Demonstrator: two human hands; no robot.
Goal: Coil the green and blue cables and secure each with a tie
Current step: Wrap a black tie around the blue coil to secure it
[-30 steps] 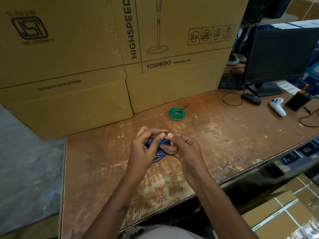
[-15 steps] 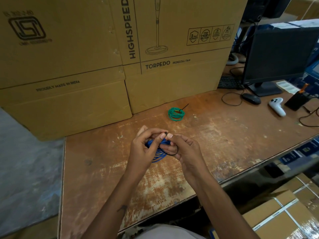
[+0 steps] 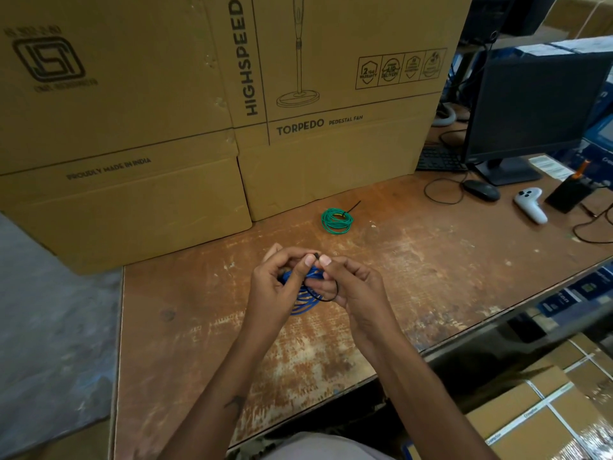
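Blue cable (image 3: 303,298) coiled, held above the worn wooden surface (image 3: 431,277) between both hands, partly hidden by fingers. A thin black tie (image 3: 326,297) loops round the coil. Left hand (image 3: 275,290) curls round the coil's left side, thumb pinching the tie end at the top; right hand (image 3: 353,290) pinches the tie too — thumbs nearly touching. Green cable (image 3: 336,221) lies coiled farther back on the surface, black tie tail sticking out, just before the cardboard boxes (image 3: 331,94). Monitor (image 3: 534,104), mouse (image 3: 481,190), white controller (image 3: 530,204) far right.
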